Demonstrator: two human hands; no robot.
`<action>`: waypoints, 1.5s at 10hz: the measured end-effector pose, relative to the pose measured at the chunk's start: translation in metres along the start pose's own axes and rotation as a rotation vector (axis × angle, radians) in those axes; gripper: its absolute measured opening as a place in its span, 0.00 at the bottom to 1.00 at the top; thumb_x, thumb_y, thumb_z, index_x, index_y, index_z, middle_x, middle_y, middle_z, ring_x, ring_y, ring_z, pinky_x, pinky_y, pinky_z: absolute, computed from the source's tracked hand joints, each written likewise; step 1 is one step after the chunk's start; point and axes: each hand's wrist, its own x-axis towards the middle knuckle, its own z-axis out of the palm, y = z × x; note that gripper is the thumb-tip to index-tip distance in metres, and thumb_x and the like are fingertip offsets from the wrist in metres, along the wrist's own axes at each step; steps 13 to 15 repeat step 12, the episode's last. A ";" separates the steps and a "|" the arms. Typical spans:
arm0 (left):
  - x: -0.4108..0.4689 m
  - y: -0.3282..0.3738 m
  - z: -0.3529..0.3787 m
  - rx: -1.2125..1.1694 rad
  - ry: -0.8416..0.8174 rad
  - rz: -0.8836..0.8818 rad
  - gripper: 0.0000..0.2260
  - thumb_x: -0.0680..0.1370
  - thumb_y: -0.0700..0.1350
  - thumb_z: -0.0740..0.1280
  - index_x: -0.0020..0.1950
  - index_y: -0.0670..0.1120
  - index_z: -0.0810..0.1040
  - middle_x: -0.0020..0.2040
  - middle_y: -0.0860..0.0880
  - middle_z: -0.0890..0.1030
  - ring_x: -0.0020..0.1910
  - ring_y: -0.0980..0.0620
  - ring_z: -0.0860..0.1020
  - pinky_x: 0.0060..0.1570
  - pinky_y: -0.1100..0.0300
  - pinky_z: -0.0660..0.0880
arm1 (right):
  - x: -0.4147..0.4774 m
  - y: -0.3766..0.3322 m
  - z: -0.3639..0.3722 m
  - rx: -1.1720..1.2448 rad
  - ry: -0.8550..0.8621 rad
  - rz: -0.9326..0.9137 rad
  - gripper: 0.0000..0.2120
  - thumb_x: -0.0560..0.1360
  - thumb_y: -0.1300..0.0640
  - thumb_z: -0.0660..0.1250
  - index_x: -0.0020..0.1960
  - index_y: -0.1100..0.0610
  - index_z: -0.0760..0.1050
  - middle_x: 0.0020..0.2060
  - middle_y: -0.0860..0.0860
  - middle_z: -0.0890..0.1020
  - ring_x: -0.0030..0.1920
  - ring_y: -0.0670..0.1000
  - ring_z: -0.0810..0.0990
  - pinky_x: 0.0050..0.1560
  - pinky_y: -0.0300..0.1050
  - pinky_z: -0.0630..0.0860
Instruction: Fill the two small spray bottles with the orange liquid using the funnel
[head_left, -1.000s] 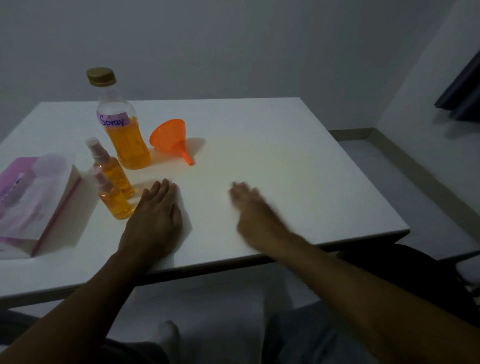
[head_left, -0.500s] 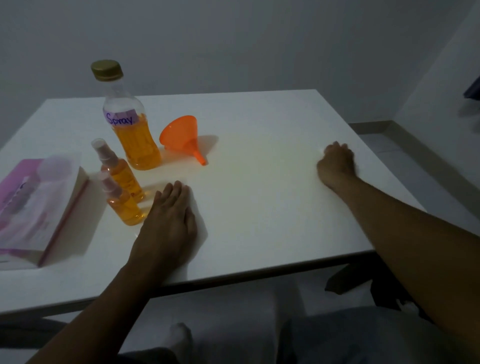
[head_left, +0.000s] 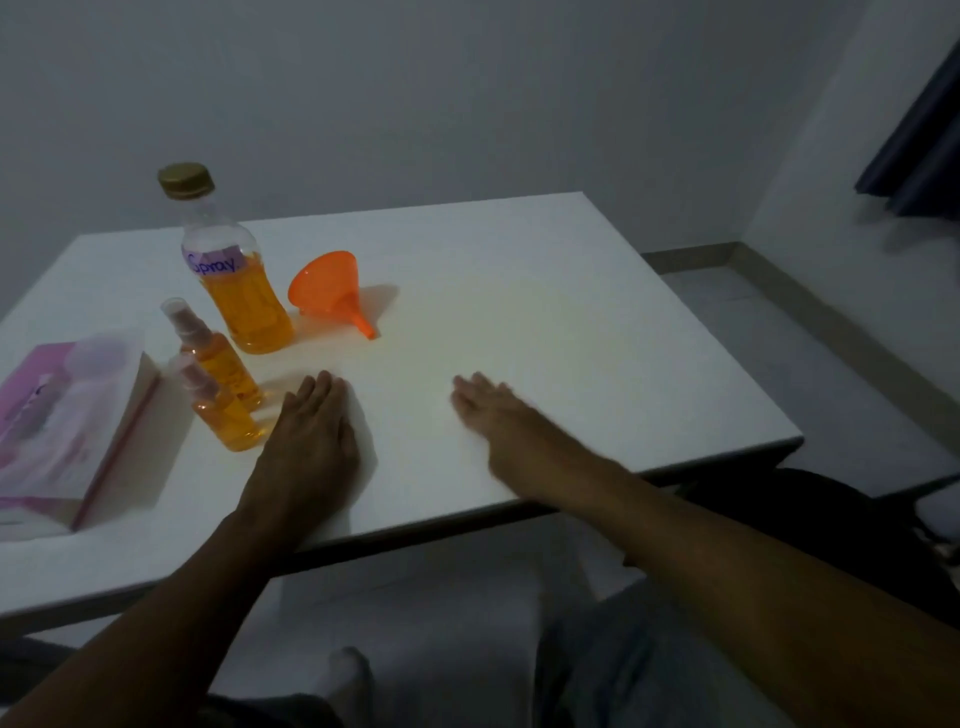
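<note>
From the head camera, two small clear spray bottles stand upright on the white table (head_left: 571, 322), both holding orange liquid with capped pump tops: the far spray bottle (head_left: 218, 358) and the near spray bottle (head_left: 223, 415), close together. Behind them stands the large "Spray" bottle (head_left: 234, 280), gold-capped. The orange funnel (head_left: 332, 291) lies on its side beside it. The left hand (head_left: 311, 436) and the blurred right hand (head_left: 498, 415) lie flat, fingers extended, empty.

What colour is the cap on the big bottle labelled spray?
Gold, a dull brassy tone, on the big bottle's cap; seen in the head view.
</note>
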 end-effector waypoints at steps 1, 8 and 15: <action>-0.004 0.015 -0.003 -0.038 -0.023 -0.007 0.23 0.83 0.47 0.51 0.77 0.40 0.55 0.78 0.42 0.56 0.78 0.47 0.52 0.75 0.52 0.49 | -0.018 0.046 -0.020 0.057 0.056 0.201 0.37 0.74 0.77 0.52 0.80 0.59 0.51 0.81 0.53 0.48 0.81 0.52 0.45 0.77 0.42 0.40; 0.039 0.250 0.092 -0.050 -0.155 0.583 0.25 0.82 0.54 0.48 0.75 0.43 0.62 0.76 0.43 0.62 0.76 0.47 0.58 0.74 0.53 0.52 | -0.266 0.252 0.077 0.614 0.534 1.107 0.22 0.76 0.75 0.60 0.66 0.61 0.76 0.63 0.58 0.80 0.64 0.58 0.78 0.62 0.46 0.75; 0.040 0.250 0.096 -0.096 -0.144 0.572 0.22 0.83 0.52 0.50 0.74 0.45 0.62 0.76 0.43 0.62 0.76 0.46 0.58 0.74 0.54 0.53 | -0.240 0.289 0.127 0.587 0.116 1.187 0.18 0.79 0.60 0.64 0.68 0.63 0.74 0.62 0.56 0.78 0.65 0.61 0.75 0.64 0.46 0.72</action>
